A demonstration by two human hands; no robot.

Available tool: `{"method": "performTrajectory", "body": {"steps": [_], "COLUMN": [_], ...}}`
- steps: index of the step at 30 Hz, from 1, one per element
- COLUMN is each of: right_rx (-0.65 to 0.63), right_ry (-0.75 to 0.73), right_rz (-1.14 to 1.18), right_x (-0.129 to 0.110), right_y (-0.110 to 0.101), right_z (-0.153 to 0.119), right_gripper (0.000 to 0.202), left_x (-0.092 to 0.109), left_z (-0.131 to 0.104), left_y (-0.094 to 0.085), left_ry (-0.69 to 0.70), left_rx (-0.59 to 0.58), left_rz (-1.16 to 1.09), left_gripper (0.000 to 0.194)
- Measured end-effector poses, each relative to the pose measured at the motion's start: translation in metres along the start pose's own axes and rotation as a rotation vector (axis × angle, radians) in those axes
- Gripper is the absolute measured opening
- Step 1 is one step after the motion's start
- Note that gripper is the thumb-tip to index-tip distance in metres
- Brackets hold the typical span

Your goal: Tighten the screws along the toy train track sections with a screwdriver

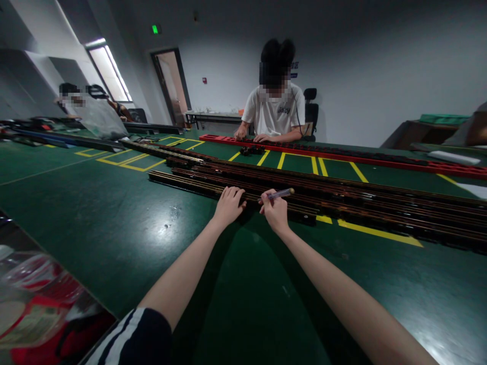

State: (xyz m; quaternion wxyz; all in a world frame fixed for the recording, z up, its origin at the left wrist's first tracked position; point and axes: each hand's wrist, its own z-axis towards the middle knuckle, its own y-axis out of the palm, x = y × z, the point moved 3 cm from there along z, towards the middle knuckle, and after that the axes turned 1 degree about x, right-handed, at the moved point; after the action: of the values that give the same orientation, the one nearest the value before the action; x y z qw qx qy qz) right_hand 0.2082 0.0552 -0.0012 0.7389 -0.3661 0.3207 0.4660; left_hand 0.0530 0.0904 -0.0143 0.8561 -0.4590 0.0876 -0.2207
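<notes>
Several long dark rails (182, 184) with shiny copper-coloured lines lie side by side across the green table. My left hand (229, 205) rests on the nearest rail, its fingers spread over the top and the thumb toward the right. To its right, my right hand (274, 210) is closed around a slim clear pen (282, 193), whose brownish end points up to the right. The pen's other end is hidden by the fingers, close to the rails. Small details on the rails are too dark to make out.
Across the table a person (274, 109) in a white shirt works at a long red rack (342, 154). A small dark cluster (251, 150) lies before them. Yellow tape marks the green table (125, 218). Plastic bottles (34, 274) stand beyond its left edge; more people sit far left.
</notes>
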Motion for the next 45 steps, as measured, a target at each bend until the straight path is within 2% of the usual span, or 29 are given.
{"method": "performTrajectory", "body": {"steps": [33,45], "right_rx": [-0.009,-0.007], "right_ry": [0.004,0.006], "right_rz": [-0.021,-0.006], "right_x": [-0.0009,0.0009], "right_y": [0.0,0.0015], "right_z": [0.0,-0.0002], "right_gripper": [0.033,0.029], "left_x": [0.0009,0.0014], "left_z": [-0.0001,0.0], "left_y": [-0.0016,-0.0028], "left_ry": [-0.01,-0.012], "left_rx": [-0.002,-0.009], "left_rz": [-0.011,-0.017], "left_gripper": [0.032,0.034]}}
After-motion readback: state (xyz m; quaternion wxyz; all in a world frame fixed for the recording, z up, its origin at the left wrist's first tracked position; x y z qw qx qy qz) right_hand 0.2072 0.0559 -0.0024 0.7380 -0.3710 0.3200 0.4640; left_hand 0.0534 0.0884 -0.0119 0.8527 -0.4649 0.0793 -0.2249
